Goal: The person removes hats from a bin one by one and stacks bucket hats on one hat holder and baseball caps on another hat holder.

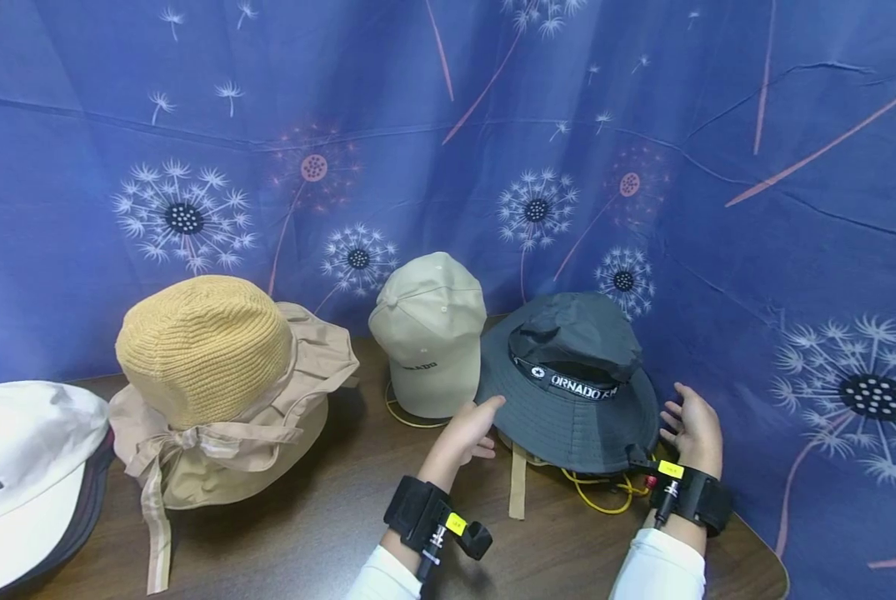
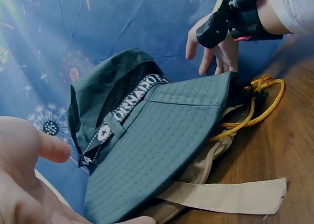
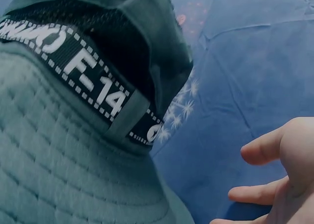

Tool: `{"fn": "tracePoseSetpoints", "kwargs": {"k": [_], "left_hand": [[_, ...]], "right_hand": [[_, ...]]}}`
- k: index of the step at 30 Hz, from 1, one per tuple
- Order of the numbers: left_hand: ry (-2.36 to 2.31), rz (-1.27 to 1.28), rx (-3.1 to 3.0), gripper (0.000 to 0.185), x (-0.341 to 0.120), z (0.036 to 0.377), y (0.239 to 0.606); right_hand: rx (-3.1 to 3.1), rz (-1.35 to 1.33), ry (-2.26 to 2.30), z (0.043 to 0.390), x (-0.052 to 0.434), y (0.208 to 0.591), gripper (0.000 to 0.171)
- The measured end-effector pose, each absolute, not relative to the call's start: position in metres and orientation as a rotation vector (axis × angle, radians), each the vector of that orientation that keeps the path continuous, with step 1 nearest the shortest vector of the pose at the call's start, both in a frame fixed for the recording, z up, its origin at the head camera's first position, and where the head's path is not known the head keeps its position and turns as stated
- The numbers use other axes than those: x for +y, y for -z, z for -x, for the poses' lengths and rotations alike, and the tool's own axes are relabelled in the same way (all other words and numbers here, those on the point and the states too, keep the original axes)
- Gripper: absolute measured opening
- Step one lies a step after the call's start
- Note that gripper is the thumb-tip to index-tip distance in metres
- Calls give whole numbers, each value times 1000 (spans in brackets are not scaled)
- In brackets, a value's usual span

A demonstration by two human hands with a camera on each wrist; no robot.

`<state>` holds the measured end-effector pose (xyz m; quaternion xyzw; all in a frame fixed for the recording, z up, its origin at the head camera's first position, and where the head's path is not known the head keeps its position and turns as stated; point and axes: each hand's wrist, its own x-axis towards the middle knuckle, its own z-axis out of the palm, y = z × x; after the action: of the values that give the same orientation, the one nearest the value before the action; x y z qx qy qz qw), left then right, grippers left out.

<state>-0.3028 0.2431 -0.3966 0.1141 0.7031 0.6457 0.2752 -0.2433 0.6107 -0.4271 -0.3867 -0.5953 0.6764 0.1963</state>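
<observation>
A blue cloth (image 1: pixel 448 125) printed with dandelions hangs behind a dark wooden table (image 1: pixel 327 517), and I'm looking down at a row of hats on it. My left hand (image 1: pixel 468 432) is open, fingers relaxed, at the near left edge of the grey bucket hat (image 1: pixel 568 392); I can't tell whether the fingertips actually touch the brim. My right hand (image 1: pixel 693 429) is open too, just off the hat's right side, holding nothing. The hat sits at the right end of the table, over a tan strap (image 1: pixel 518 492) and a yellow cord (image 1: pixel 605 492) whose ends are hidden beneath it. Beside it stands a beige cap (image 1: pixel 428 333), then a yellow knit hat (image 1: pixel 203 350). A white cap (image 1: pixel 20 475) is cut off at the left
</observation>
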Motion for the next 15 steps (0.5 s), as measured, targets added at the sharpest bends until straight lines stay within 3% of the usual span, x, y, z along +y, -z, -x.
{"fn": "tracePoseSetpoints", "kwargs": {"k": [8,12,15], "left_hand": [[-1777,-283,1840,81,247,307,403],[-1815,-258,1796,80,250,307,404],[-1843,-249,1767,80,251,306,404]], "right_hand": [[-1728,1127,-1891,253,633,452,79],[-1717,1180,-1884,250,625,448,75],[-1703,1201,-1895,245,616,444,61]]}}
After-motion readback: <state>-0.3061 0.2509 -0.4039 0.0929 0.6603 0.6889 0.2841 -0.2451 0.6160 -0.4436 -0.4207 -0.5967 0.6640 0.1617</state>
